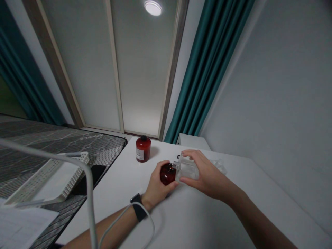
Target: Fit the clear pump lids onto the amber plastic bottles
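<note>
While the left hand (155, 188) wraps a small red bottle (167, 174), the right hand (204, 173) pinches a clear bottle (187, 168) lying sideways, neck pointing left at it.

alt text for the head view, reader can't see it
The left hand grips a small dark red bottle over a white table while the right hand holds a clear bottle against it. A red jar stands behind them.
</note>
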Tool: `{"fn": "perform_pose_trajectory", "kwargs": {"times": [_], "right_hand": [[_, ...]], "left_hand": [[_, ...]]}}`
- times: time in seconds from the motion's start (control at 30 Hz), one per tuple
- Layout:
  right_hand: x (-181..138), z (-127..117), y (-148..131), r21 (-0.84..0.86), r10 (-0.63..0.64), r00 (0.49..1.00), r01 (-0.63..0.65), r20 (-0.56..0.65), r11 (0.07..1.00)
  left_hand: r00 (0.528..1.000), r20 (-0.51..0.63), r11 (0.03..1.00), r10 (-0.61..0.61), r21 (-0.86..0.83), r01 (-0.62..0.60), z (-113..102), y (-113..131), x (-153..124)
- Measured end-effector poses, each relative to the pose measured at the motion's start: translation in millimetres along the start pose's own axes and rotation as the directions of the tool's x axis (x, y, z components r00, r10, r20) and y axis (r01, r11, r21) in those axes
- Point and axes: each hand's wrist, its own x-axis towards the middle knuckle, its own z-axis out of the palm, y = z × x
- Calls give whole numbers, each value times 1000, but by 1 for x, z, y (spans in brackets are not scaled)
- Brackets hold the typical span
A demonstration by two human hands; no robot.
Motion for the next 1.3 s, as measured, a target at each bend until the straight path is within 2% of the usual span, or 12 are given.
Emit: {"fn": "perform_pose_trajectory", "kwargs": {"times": [1.3], "right_hand": [[2, -5, -3, -9, -5, 999, 5, 32, 1000]], "left_hand": [[1000, -11, 1000, -10, -19, 10, 3, -1, -1]]}}
